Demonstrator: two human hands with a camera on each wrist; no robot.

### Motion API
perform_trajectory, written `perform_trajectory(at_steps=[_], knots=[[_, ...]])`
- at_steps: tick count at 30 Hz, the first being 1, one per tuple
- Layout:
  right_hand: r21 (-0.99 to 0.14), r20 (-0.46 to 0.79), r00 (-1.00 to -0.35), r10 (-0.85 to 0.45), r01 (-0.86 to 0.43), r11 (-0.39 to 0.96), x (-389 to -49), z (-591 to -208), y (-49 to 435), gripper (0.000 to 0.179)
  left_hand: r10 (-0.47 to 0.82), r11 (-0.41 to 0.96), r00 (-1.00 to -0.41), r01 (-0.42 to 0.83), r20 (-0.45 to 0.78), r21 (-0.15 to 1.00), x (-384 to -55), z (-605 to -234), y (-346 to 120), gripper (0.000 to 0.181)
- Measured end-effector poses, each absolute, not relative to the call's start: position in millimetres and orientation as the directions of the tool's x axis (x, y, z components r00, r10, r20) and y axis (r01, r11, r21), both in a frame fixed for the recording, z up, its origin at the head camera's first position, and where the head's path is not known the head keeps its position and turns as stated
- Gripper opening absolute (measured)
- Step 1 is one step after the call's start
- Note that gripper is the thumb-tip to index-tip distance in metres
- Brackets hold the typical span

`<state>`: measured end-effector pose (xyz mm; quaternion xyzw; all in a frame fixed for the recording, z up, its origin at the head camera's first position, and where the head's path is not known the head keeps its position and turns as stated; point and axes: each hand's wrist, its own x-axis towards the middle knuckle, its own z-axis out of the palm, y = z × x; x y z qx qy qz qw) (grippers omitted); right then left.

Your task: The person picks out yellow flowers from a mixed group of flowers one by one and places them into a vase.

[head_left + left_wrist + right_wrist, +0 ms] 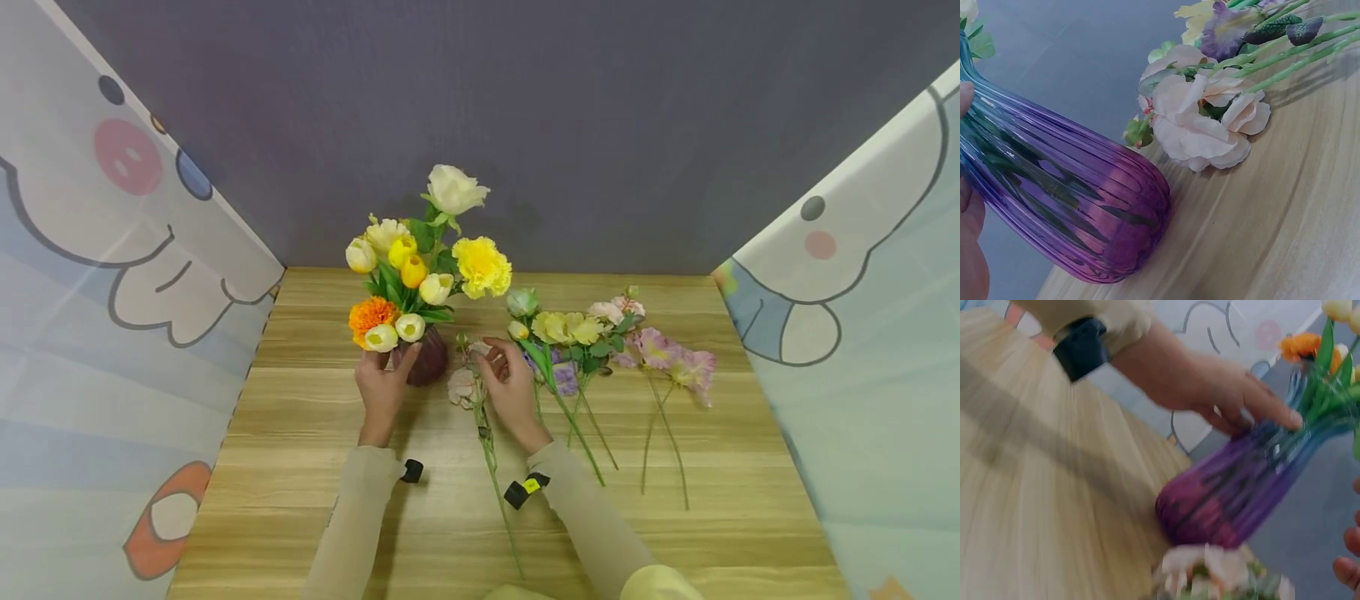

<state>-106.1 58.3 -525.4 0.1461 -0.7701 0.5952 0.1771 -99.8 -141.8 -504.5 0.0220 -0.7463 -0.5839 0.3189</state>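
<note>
A ribbed glass vase (1085,187), blue-green at the neck and purple-pink below, stands on the wooden table with flowers in it. My left hand (381,387) holds its neck, thumb on the near side, as the right wrist view shows. Yellow and white tulips (437,289), an orange carnation (372,317), a yellow carnation (482,267) and a tall white rose (454,190) rise from it. Just right of the vase, my right hand (512,387) hovers with loosely bent fingers over a stem of pale pink roses (1200,119), which lies on the table.
To the right lie more flower stems: a pale yellow flower (567,328), purple blooms (564,379), a green-white rose (522,302) and pink-lilac flowers (675,358). A dark wall (600,150) stands behind the table (300,500), with printed cloth panels on both sides.
</note>
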Motion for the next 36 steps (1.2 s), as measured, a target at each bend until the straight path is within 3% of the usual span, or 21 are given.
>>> perform_trajectory(at_steps=[10,19,28,36], knots=[[-0.874,0.382,-0.924,0.022,-0.353,0.335,-106,-561,105,0.021,-0.407,0.33,-0.789,0.342,0.46,0.88,-98,-503,-142,0.035],[-0.791,0.419,-0.906,0.061,-0.331,0.515,-99,-578,136,0.02,-0.395,0.339,-0.79,0.349,0.469,0.874,-99,-506,-142,0.034],[-0.781,0.243,-0.966,0.093,-0.138,0.61,-89,-586,159,0.031,-0.402,0.336,-0.784,0.354,0.473,0.873,-100,-506,-141,0.034],[-0.799,0.173,-0.98,0.098,-0.081,0.595,-87,-591,168,0.032,-0.401,0.347,-0.775,0.364,0.488,0.864,-101,-507,-141,0.033]])
